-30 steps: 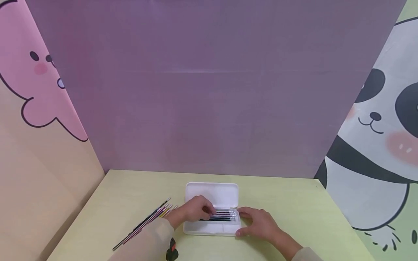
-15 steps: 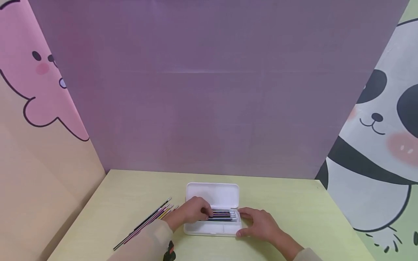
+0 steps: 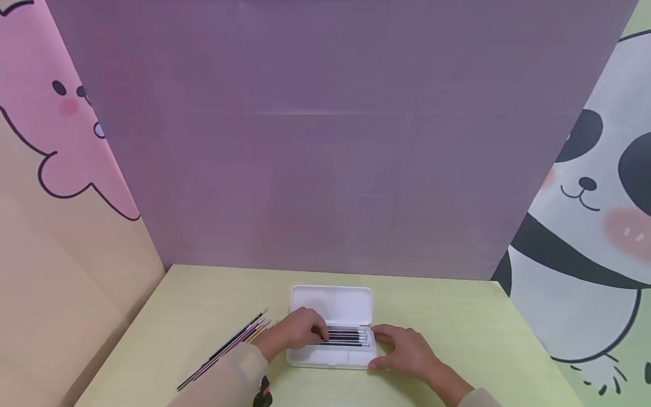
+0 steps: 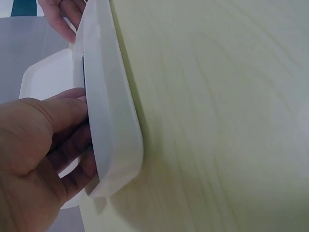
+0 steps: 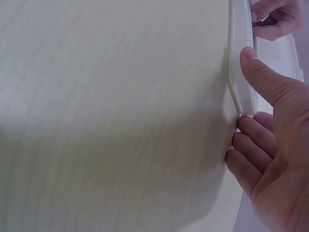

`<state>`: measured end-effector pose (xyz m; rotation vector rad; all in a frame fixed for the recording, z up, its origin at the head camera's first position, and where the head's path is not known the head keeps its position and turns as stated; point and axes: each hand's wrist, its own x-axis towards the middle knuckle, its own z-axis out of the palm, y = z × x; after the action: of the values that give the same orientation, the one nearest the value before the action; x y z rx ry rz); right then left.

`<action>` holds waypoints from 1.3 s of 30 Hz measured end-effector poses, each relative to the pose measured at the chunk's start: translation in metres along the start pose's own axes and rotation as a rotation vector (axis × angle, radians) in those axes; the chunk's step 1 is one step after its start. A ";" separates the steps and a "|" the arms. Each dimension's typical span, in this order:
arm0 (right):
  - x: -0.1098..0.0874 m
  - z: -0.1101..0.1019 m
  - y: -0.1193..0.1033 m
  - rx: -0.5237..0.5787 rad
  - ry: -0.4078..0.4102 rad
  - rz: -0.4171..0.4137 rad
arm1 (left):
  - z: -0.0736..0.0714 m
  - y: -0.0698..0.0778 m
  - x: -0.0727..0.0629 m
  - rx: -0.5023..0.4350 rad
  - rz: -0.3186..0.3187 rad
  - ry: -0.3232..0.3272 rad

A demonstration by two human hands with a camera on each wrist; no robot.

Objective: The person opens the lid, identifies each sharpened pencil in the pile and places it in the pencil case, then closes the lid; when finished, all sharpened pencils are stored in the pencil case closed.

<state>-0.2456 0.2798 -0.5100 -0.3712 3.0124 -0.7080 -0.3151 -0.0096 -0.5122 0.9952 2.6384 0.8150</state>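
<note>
A white plastic pencil case (image 3: 317,356) lies on the table with its lid (image 3: 330,299) folded back. Several dark-striped pencils (image 3: 348,339) lie side by side in its rear compartment, white-tipped ends to the right. My left hand (image 3: 299,328) reaches into that compartment from the left and pinches a pencil in the row; the fingertips' contact is partly hidden. In the left wrist view its thumb and curled fingers dip behind the case's front wall (image 4: 113,125). My right hand (image 3: 407,351) grips the case's right end, thumb at the front corner, fingers around the side.
A loose bundle of long pencils (image 3: 216,355), dark, pink and yellow, lies slantwise on the table left of the case, partly behind the left sleeve (image 3: 224,379). The pale yellow table (image 3: 458,316) meets a purple backdrop (image 3: 325,169) at the rear.
My left hand has slid slightly left along the pencils. The pencil that lay askew under it now lies in line with the others. The right hand stays at the case's end.
</note>
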 end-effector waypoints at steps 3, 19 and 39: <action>0.000 -0.001 0.000 -0.002 -0.003 -0.002 | -0.002 -0.001 -0.003 -0.032 0.009 0.001; 0.002 0.002 0.001 -0.009 -0.010 0.003 | -0.055 -0.018 -0.041 -0.238 -0.009 0.013; 0.006 -0.001 0.004 0.010 -0.031 0.000 | -0.100 -0.098 -0.120 -0.410 -0.208 0.043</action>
<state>-0.2529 0.2821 -0.5111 -0.3779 2.9788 -0.7098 -0.3157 -0.1918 -0.4845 0.5923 2.4076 1.2643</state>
